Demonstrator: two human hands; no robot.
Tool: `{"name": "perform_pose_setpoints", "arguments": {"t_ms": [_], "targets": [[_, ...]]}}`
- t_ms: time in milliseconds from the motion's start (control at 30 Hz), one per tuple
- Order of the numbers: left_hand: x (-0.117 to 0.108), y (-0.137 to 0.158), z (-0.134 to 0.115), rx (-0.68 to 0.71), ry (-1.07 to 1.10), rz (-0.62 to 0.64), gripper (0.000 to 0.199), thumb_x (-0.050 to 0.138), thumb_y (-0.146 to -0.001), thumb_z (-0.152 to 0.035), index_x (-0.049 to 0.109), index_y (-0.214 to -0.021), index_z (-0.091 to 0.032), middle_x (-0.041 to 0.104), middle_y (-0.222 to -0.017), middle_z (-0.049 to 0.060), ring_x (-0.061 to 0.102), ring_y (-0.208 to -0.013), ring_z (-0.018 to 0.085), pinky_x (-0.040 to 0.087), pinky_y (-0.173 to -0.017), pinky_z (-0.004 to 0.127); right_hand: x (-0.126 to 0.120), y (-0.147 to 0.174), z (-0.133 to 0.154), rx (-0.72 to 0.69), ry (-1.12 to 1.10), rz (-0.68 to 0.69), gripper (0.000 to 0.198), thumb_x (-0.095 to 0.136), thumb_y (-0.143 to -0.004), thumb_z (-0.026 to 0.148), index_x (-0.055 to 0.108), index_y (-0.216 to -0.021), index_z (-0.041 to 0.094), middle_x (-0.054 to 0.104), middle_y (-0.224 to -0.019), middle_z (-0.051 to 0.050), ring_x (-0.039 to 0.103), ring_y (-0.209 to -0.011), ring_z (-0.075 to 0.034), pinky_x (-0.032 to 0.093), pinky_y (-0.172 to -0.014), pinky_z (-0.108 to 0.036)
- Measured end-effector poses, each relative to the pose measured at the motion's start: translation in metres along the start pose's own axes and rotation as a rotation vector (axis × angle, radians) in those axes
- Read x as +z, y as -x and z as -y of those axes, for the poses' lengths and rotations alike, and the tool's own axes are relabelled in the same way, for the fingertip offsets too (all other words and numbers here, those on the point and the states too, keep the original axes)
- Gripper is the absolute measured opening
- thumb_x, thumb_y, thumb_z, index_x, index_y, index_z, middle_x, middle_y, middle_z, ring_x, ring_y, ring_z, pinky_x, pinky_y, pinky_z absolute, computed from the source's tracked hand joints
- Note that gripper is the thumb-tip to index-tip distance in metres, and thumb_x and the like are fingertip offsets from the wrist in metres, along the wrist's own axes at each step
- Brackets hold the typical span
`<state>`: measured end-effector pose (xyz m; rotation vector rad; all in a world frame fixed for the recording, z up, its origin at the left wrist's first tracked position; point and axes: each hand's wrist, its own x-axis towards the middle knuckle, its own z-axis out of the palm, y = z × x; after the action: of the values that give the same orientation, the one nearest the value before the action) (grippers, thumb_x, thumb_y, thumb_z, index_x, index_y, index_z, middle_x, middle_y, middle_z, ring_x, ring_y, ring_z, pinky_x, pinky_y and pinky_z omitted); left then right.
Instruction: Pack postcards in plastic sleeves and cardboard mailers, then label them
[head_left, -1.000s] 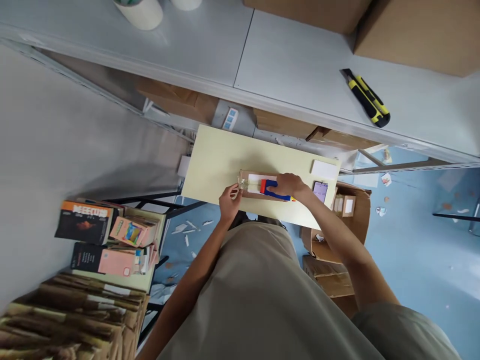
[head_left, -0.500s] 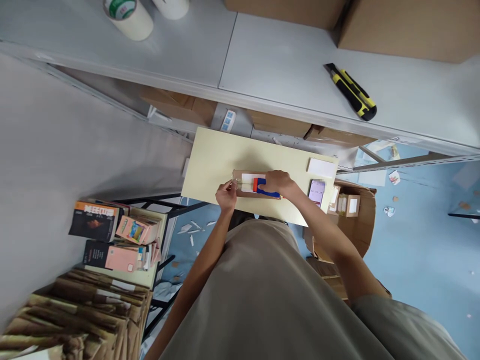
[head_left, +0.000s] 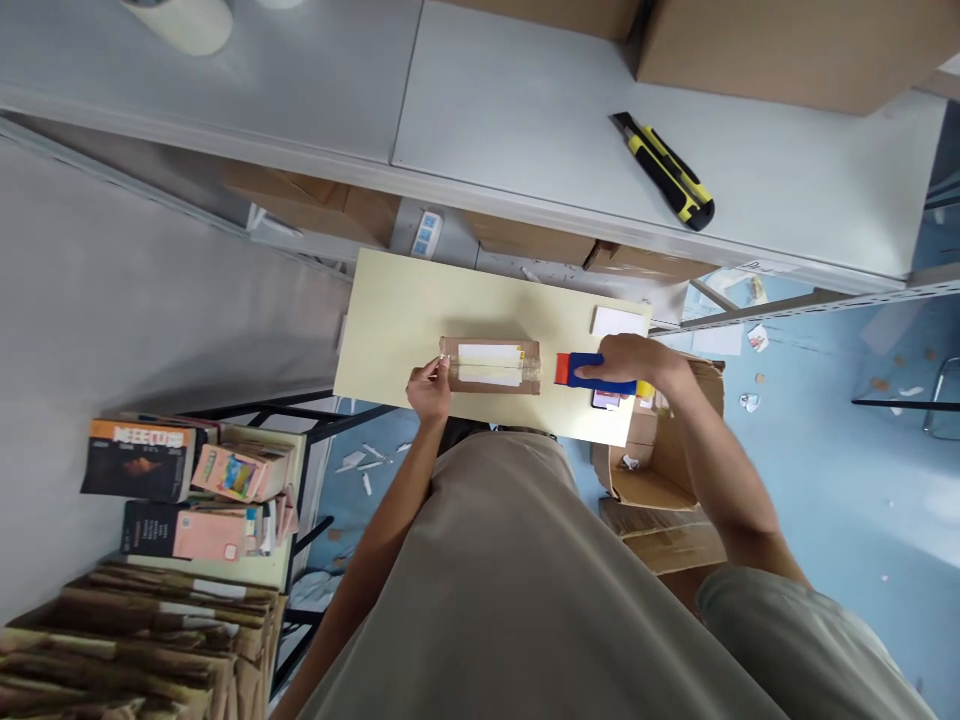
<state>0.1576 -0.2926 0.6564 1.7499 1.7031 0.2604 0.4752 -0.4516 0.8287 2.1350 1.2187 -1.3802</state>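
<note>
A small cardboard box (head_left: 491,387) lies flat on the cream table, with white labels (head_left: 487,354) on its top. Clear packing tape (head_left: 531,369) runs lengthwise over the box and shines at its right end. At the box's left end, my left hand (head_left: 430,388) is closed, thumb and fingertips pinching what looks like the tape's end. My right hand (head_left: 630,360) grips a blue tape dispenser (head_left: 600,386) with an orange-red front, held just right of the box and apart from it. Partly hidden under the dispenser is a phone (head_left: 604,400).
The table (head_left: 397,300) also bears a white flat box (head_left: 617,321). A yellow-black utility knife (head_left: 666,172) lies on the grey shelf (head_left: 487,120) beyond. Books (head_left: 142,460) and folded cardboard (head_left: 172,620) are stacked left. An open carton (head_left: 660,460) stands below the table's right end.
My right hand has moved the tape dispenser rightward, from above the box to beyond its right end, baring the labels and the tape over them. My left hand stays at the box's left end.
</note>
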Motion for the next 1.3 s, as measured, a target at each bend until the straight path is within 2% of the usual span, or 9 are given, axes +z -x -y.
{"name": "perform_pose_setpoints", "arguments": {"t_ms": [133, 333, 633, 800, 867, 1000, 1067, 1133, 1300], "targets": [[0.001, -0.001, -0.001, 0.012, -0.012, 0.007, 0.04, 0.062, -0.102, -0.047, 0.084, -0.121, -0.02, 0.077, -0.101, 0.008, 0.073, -0.092, 0.023, 0.054, -0.089, 0.032, 0.011, -0.006, -0.008, 0.055, 0.028, -0.009, 0.072, 0.072, -0.093, 0.078, 0.082, -0.115, 0.01, 0.082, -0.104, -0.027, 0.079, -0.1, -0.039, 0.055, -0.081, -0.04], [0.002, -0.001, 0.003, 0.045, -0.018, 0.003, 0.038, 0.062, -0.102, -0.047, 0.085, -0.116, -0.02, 0.076, -0.096, 0.006, 0.071, -0.089, 0.021, 0.054, -0.088, 0.029, 0.042, -0.041, 0.026, 0.132, 0.052, -0.064, 0.056, 0.063, -0.106, 0.055, 0.076, -0.132, 0.007, 0.079, -0.126, -0.029, 0.078, -0.119, -0.038, 0.058, -0.092, -0.038], [0.007, -0.008, 0.0, 0.047, 0.026, -0.017, 0.031, 0.064, -0.1, -0.039, 0.085, -0.11, -0.02, 0.08, -0.097, 0.008, 0.073, -0.089, 0.022, 0.057, -0.087, 0.031, 0.072, -0.054, 0.047, 0.114, 0.11, -0.266, 0.034, 0.059, -0.109, 0.033, 0.082, -0.116, 0.009, 0.08, -0.118, -0.028, 0.079, -0.112, -0.037, 0.057, -0.085, -0.038], [0.008, -0.011, 0.001, 0.028, 0.092, 0.037, 0.033, 0.064, -0.099, -0.041, 0.085, -0.111, -0.018, 0.083, -0.107, 0.01, 0.075, -0.093, 0.023, 0.058, -0.094, 0.033, 0.1, -0.07, 0.056, 0.128, 0.146, -0.295, 0.03, 0.055, -0.103, 0.007, 0.082, -0.115, 0.009, 0.082, -0.111, -0.024, 0.079, -0.107, -0.035, 0.055, -0.08, -0.039], [0.007, -0.014, 0.004, -0.003, 0.098, 0.067, 0.033, 0.065, -0.098, -0.042, 0.084, -0.111, -0.018, 0.084, -0.107, 0.01, 0.076, -0.095, 0.023, 0.058, -0.095, 0.034, 0.11, -0.07, 0.057, 0.161, 0.116, -0.296, 0.03, 0.054, -0.105, 0.009, 0.08, -0.119, 0.009, 0.082, -0.111, -0.024, 0.08, -0.104, -0.034, 0.055, -0.079, -0.04], [0.001, -0.021, 0.0, -0.023, 0.065, 0.115, 0.029, 0.066, -0.095, -0.036, 0.082, -0.113, -0.02, 0.082, -0.103, 0.009, 0.076, -0.1, 0.027, 0.06, -0.098, 0.04, 0.117, -0.055, 0.052, 0.251, -0.009, -0.323, 0.041, 0.052, -0.114, 0.037, 0.077, -0.126, 0.007, 0.081, -0.113, -0.026, 0.081, -0.103, -0.035, 0.056, -0.077, -0.04], [-0.003, -0.022, -0.014, 0.1, 0.03, 0.045, 0.027, 0.068, -0.092, -0.03, 0.08, -0.114, -0.02, 0.081, -0.11, 0.012, 0.075, -0.112, 0.031, 0.057, -0.108, 0.048, 0.109, -0.041, 0.048, 0.278, -0.082, -0.351, 0.046, 0.051, -0.114, 0.045, 0.077, -0.126, 0.009, 0.081, -0.114, -0.026, 0.081, -0.107, -0.036, 0.057, -0.079, -0.039], [-0.009, -0.018, -0.041, 0.313, 0.038, -0.055, 0.028, 0.069, -0.092, -0.025, 0.078, -0.118, -0.019, 0.079, -0.12, 0.015, 0.07, -0.125, 0.034, 0.051, -0.118, 0.054, 0.094, -0.023, 0.047, 0.302, -0.147, -0.399, 0.048, 0.051, -0.114, 0.048, 0.076, -0.126, 0.01, 0.081, -0.113, -0.025, 0.08, -0.11, -0.037, 0.057, -0.083, -0.039], [-0.031, 0.023, -0.147, 0.87, 0.255, -0.104, 0.032, 0.061, -0.105, -0.024, 0.071, -0.135, -0.023, 0.07, -0.135, 0.014, 0.064, -0.133, 0.028, 0.051, -0.12, 0.049, 0.034, 0.034, 0.063, 0.289, -0.271, -0.612, 0.047, 0.055, -0.108, 0.05, 0.07, -0.127, 0.01, 0.081, -0.109, -0.025, 0.08, -0.109, -0.04, 0.055, -0.084, -0.04]]}}
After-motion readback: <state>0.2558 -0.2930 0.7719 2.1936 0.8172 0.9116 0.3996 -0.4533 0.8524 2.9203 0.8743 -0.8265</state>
